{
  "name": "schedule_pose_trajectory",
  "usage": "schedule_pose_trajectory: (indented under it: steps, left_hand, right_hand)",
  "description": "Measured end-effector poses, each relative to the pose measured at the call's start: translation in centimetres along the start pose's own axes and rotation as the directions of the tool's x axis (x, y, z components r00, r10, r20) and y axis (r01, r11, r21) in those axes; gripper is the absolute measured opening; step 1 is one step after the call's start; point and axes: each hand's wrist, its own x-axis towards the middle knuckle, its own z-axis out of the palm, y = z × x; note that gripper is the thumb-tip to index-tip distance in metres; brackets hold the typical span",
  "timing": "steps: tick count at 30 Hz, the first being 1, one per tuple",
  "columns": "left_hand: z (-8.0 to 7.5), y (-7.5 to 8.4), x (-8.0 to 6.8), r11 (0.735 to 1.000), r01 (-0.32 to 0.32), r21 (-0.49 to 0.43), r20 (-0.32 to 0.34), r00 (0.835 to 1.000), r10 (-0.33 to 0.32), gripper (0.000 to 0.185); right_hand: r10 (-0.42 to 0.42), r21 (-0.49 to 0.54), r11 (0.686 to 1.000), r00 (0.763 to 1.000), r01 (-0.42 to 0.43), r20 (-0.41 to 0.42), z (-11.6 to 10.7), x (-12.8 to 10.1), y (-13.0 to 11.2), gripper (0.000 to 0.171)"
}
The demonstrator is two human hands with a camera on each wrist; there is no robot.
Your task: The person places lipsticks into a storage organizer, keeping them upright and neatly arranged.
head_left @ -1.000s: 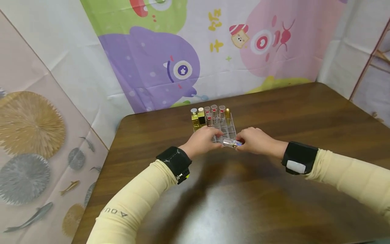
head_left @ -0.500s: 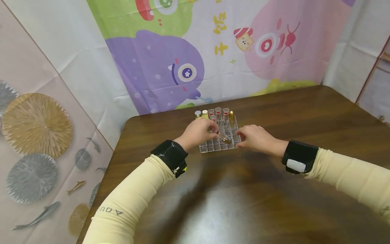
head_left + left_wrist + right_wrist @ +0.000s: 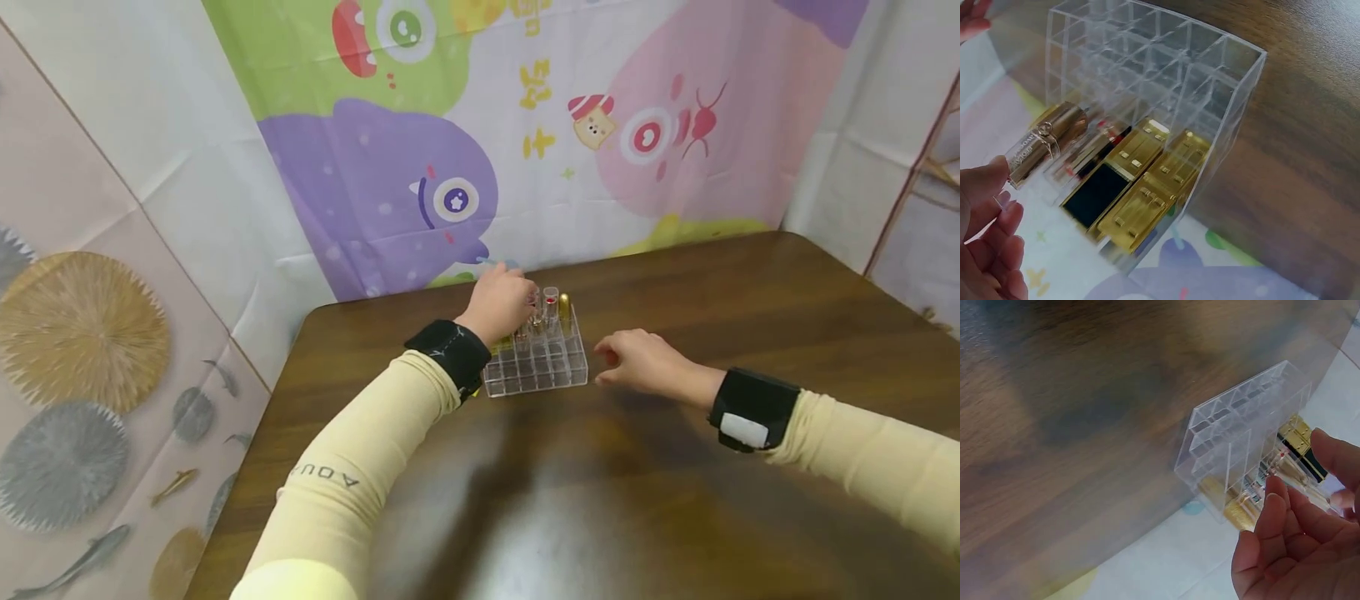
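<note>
My left hand (image 3: pixel 498 302) reaches over the back of the clear acrylic lipstick organizer (image 3: pixel 537 382). In the left wrist view, its thumb and forefinger pinch the end of a rose-gold lipstick (image 3: pixel 1054 145), which sits in the organizer; part of the grip is hard to make out. Beside that lipstick stand square gold tubes (image 3: pixel 1141 209), one with a black panel, and a clear-capped lipstick with red parts. My right hand (image 3: pixel 641 360) hovers just right of the organizer, fingers loosely bent around nothing. The left hand hides part of the back row in the head view.
A bullet-shaped gold lipstick (image 3: pixel 565 308) stands at the organizer's back right corner. Beneath everything is a brown wooden table (image 3: pixel 615 492). A cartoon-printed cloth (image 3: pixel 405 192) hangs behind its far edge.
Both hands were at the organizer's front with a lipstick. The left hand has carried it up and back to the rear rows. The right hand has drawn slightly away to the right.
</note>
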Motion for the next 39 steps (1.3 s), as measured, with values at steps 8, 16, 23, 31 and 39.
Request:
schedule_pose_trajectory:
  steps: [8, 16, 23, 31, 39]
  left_hand:
    - [2.1, 0.5, 0.2, 0.994, -0.026, 0.103, -0.041, 0.999, 0.03, 0.015]
    - [2.4, 1.1, 0.2, 0.982, -0.011, 0.191, -0.117, 0.993, 0.034, 0.013]
    - [3.9, 1.3, -0.1, 0.968, 0.005, 0.251, -0.194, 0.98, 0.045, 0.012]
    - [5.0, 1.6, -0.7, 0.944, 0.018, 0.329, -0.232, 0.971, 0.063, 0.016]
    - [5.3, 1.6, -0.8, 0.915, 0.003, 0.404, -0.228, 0.969, 0.097, 0.02]
  right_hand:
    - [-0.004, 0.019, 1.0, 1.0, 0.004, -0.006, 0.5, -0.4, 0.8, 0.04]
    - [-0.002, 0.022, 1.0, 1.0, 0.002, -0.008, 0.9, -0.3, 1.2, 0.04]
    - [0.003, 0.027, 1.0, 1.0, -0.003, -0.003, 1.1, -0.4, 1.2, 0.041]
    - [0.022, 0.054, 0.998, 1.0, -0.022, 0.008, 1.2, -1.0, 1.6, 0.04]
    - [0.023, 0.063, 0.998, 1.0, -0.024, 0.009, 1.4, -0.7, 1.8, 0.04]
